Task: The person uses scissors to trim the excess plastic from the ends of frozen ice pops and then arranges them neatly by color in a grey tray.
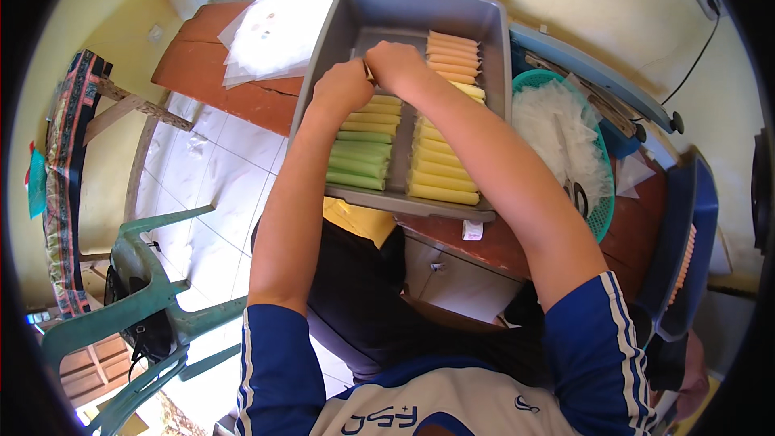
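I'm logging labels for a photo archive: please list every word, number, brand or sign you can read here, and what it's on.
Shirt: large dark lettering on the front, upside down in this view; I won't copy it out.
Shirt, right of the lettering: a small dark emblem.
White tag just below the near edge of the grey tub: print too small to read.
I can make out no other text.

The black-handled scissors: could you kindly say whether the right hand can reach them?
Probably yes: the scissors lie with handles uncovered, though the right hand is busy over the grey tray.
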Action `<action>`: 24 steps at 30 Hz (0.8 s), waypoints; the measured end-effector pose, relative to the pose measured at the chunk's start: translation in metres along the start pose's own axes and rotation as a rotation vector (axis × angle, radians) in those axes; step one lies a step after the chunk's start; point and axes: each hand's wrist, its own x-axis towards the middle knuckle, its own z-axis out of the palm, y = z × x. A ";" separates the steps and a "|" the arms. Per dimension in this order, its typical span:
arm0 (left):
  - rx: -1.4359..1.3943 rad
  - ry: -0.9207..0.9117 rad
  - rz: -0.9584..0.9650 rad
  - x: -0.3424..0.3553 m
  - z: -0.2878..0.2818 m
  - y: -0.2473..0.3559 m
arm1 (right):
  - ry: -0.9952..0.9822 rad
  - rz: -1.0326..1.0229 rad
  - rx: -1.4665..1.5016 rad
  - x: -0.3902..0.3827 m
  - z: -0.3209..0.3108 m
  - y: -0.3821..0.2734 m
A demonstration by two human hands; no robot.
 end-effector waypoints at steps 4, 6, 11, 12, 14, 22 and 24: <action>-0.224 0.214 -0.039 0.003 0.005 0.022 | 0.066 0.058 0.101 -0.020 -0.026 0.018; -0.327 0.289 0.051 0.013 0.020 0.017 | 0.121 0.043 0.156 -0.031 -0.034 0.023; -0.708 0.127 0.119 -0.023 -0.010 0.079 | 0.393 0.054 0.427 -0.097 -0.058 0.046; -0.805 0.175 0.201 -0.026 -0.007 0.083 | 0.442 0.048 0.532 -0.109 -0.061 0.047; -1.067 0.177 0.301 -0.036 -0.002 0.100 | 0.502 0.059 0.622 -0.139 -0.066 0.055; -1.064 0.117 0.538 -0.075 0.021 0.136 | 0.369 0.306 0.408 -0.291 -0.068 0.093; -1.037 0.114 0.587 -0.088 0.023 0.146 | 0.295 0.419 0.201 -0.324 -0.049 0.107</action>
